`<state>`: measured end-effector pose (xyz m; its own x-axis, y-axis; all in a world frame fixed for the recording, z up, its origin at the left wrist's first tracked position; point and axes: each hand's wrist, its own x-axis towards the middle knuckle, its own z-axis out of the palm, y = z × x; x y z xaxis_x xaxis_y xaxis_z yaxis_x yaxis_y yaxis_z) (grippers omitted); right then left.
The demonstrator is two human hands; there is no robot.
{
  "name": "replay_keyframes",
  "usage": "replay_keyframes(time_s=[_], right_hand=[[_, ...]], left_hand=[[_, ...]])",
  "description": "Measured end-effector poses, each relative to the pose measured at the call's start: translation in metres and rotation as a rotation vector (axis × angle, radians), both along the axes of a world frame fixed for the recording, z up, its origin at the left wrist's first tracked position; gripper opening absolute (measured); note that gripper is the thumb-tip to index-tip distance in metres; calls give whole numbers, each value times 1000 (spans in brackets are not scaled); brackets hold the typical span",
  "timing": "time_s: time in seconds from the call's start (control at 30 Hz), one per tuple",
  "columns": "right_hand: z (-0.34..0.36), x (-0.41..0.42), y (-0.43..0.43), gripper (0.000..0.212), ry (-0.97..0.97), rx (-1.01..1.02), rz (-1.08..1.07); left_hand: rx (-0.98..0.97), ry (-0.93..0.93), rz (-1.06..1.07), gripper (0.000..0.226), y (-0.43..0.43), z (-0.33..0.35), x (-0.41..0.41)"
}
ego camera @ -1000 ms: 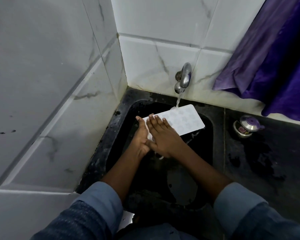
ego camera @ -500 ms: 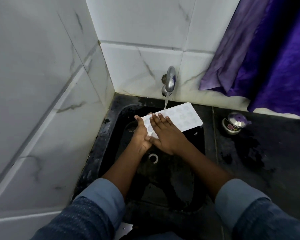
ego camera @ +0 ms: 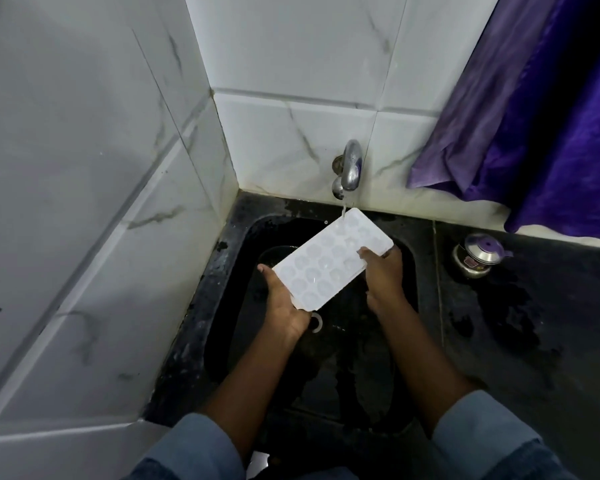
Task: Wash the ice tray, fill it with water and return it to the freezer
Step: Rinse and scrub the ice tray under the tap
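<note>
Sink (ego camera: 219,284), ice tray (ego camera: 329,268) seemingly under tap (ego camera: 351,164)

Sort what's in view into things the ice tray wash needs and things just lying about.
In use: white plastic ice tray, gripped by the left hand and right hand; running chrome wall tap; black stone sink.
Lying about: small steel pot with a purple lid on the dark counter; purple cloth hanging at the right.

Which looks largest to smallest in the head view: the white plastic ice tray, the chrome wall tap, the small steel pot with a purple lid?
1. White plastic ice tray, clearly largest.
2-3. Chrome wall tap and small steel pot with a purple lid look alike; unranked.
</note>
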<state>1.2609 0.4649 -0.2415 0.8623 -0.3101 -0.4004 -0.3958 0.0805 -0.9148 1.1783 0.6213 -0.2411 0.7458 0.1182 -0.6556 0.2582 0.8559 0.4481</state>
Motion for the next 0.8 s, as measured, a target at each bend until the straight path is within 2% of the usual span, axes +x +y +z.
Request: replay_keyframes(time_s=[0.07,0.17,0.23,0.33,0.4,0.5,0.6,0.8], right_hand=[[7,7,1,35,20,252,10],[9,19,-4,23,38,295,106],[13,26,-5,20,86,322,199],[17,34,1,22,151,168,347],[15,39,8,21,125,58,452],[13,43,16,20,50,-102,627],[21,50,19,34,34,-174,710],[29,55,3,44,31,-427,812]], left_hand=[[-45,-36,-4,73,4,-5,-7],[-122,-68,-55,40,18,-11,-13],[-54,-44,-152,38,25,-14,-12],[181,47,-407,57,24,-7,2],[235,37,-460,67,20,0,17],[134,-24,-370,72,18,9,36],[32,-81,-302,60,13,17,42],[7,-123,-36,61,13,6,45]])
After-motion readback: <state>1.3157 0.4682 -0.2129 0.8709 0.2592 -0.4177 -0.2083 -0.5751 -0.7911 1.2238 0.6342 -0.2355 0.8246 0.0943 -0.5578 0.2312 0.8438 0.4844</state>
